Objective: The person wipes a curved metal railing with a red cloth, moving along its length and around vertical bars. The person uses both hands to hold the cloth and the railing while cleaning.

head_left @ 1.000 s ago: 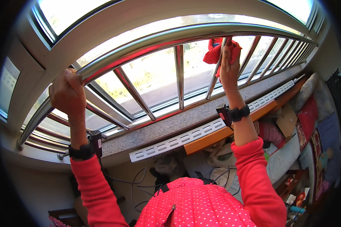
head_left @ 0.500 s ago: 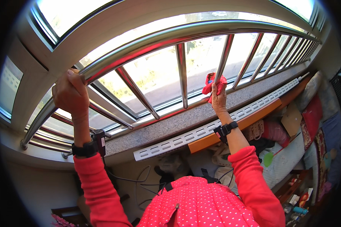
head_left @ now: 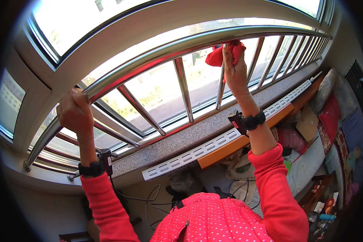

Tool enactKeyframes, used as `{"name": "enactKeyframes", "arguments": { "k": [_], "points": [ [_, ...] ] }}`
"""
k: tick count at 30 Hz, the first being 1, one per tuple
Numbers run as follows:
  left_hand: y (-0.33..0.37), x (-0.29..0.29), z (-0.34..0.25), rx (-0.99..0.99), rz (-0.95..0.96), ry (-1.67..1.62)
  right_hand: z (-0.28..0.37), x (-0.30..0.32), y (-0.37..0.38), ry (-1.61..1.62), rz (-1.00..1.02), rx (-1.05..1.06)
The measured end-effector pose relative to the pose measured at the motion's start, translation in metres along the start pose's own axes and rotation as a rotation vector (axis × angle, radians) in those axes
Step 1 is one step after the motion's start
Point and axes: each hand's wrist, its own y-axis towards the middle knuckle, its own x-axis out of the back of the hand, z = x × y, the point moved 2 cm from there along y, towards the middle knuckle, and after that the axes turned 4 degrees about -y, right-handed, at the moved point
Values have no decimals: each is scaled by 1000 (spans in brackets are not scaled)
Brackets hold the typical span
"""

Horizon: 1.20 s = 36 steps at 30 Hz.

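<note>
A shiny metal railing point(head_left: 157, 50) with upright bars runs across the window. At its left part, my left hand point(head_left: 75, 111) is wrapped round the thick top rail. My right hand point(head_left: 235, 74) is closed on a red cloth point(head_left: 216, 56), which is folded round the upper part of an upright bar point(head_left: 220, 86) just below the top rail. The thumb points up along the bar; the other fingers are mostly hidden behind the cloth. Both wrists wear black straps with small devices.
Below the bars lies a grey speckled sill point(head_left: 173, 139), with a white slotted radiator cover point(head_left: 189, 155) and an orange board point(head_left: 222, 153) along it. A black cable point(head_left: 149, 197) hangs beneath. Bedding point(head_left: 310, 155) and a cardboard piece point(head_left: 306, 123) lie at the right.
My right hand has slid up the same bar with the red cloth, from near its lower part to just under the top rail. My left hand keeps its hold; the view has shifted slightly.
</note>
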Motion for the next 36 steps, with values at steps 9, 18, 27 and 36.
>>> {"name": "enactKeyframes", "arguments": {
  "k": [9,18,27,36],
  "points": [
    [-1,-3,0,2,-39,12,-67,-11,-89,-59,84,-154],
    [-3,-3,2,0,-21,-1,-121,-20,-189,-128,210,-393],
    [-1,-2,1,12,-36,-9,-50,-32,-242,91,85,-465],
    [2,0,-1,2,-25,-93,42,-80,-154,278,216,-216]
  ]
}}
